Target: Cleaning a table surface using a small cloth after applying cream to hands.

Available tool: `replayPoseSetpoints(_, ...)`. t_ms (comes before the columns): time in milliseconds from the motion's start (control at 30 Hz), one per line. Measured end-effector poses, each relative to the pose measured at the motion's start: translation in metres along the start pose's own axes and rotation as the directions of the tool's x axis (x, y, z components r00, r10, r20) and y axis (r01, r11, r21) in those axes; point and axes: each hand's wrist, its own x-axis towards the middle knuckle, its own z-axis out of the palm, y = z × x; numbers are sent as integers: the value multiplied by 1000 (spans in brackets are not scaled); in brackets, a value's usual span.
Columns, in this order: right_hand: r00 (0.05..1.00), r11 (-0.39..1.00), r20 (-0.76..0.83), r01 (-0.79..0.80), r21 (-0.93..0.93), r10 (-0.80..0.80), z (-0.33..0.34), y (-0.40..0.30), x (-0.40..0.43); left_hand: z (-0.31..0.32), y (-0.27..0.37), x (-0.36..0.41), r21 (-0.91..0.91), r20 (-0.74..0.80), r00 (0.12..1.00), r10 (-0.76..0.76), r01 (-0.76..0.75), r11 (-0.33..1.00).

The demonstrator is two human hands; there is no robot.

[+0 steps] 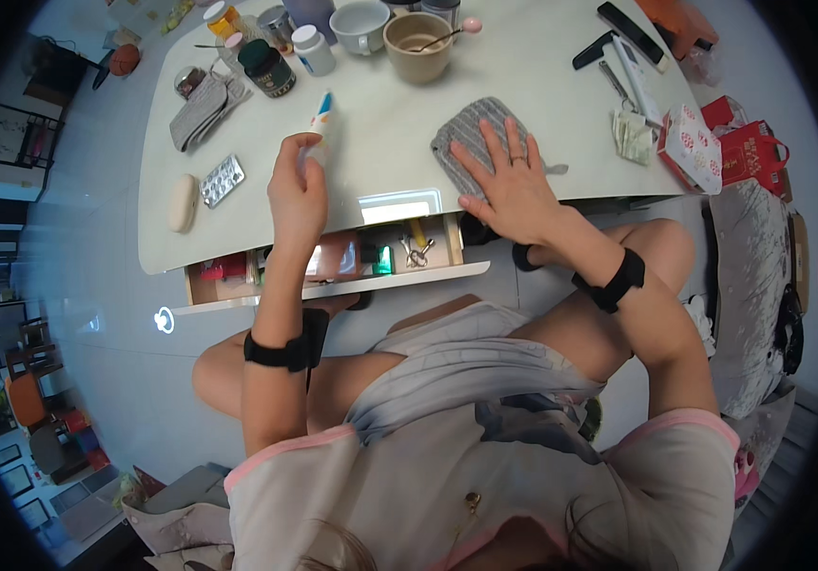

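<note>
My left hand (298,193) grips a slim white tube (318,132) with a blue end and orange marks, raised above the table's near side. Most of the tube's lower part is hidden by the fingers. Flat on a folded grey striped cloth (455,139) lies my right hand (516,189), palm down with fingers spread and a ring on one of them. A small loop of the cloth sticks out to the right. Below both hands a table drawer (380,284) stands pulled out, with small items inside, among them a metal clip-like thing (417,253) and a green packet (383,260).
A beige mug (420,61) with a spoon, a white cup (360,28) and several jars (266,71) stand at the back. Left lie a second grey cloth (208,110), a blister pack (223,180) and a cream oval case (182,203). Combs (634,36) and a patterned box (691,146) are right.
</note>
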Motion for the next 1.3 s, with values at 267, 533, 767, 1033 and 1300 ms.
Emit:
replayPoseSetpoints(267, 998, 998, -33, 53, 17, -52, 11, 7, 25, -58, 8, -64, -245, 686, 726, -49, 293, 924)
replayPoseSetpoints(533, 998, 999, 50, -34, 13, 33, 8, -9, 61, 1, -9, -85, -22, 604, 754, -257, 338, 941)
replayPoseSetpoints(767, 1000, 999, 11, -24, 42, 23, 13, -8, 66, 36, -32, -85, 243, 413, 910, 41, -154, 958)
replayPoseSetpoints(1033, 997, 999, 67, -30, 15, 29, 7, -11, 64, -32, 181, -111, 178, 553, 443, 705, -890, 420)
replayPoseSetpoints(1300, 999, 1000, 36, -11, 2, 11, 8, -16, 41, -57, 248, -127, 168, 710, 141, 690, -985, 28)
